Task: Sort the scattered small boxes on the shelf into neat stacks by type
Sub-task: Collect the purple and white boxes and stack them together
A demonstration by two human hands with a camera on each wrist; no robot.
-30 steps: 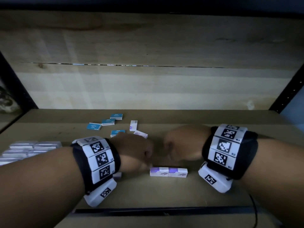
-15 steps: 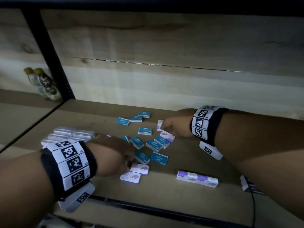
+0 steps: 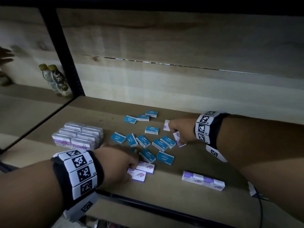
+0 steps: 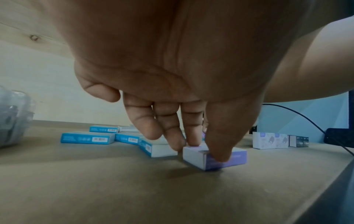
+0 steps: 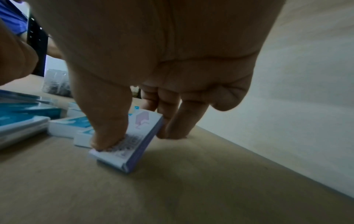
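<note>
A purple-and-white box near the back of the shelf is pinched by the right hand between thumb and fingers, one edge tilted up off the board. The left hand pinches a second purple box lying flat near the front edge, beside its twin. To do this step well, each box should be gripped by its long sides, lifted clear of the scattered blue boxes between the hands, and carried to the two joined purple boxes at the front right, edges squared there before release. A wrapped stack stands at the left. Compared with half a second earlier, the right hand's box has been tipped up from flat, and the left hand has been closed onto its box.
</note>
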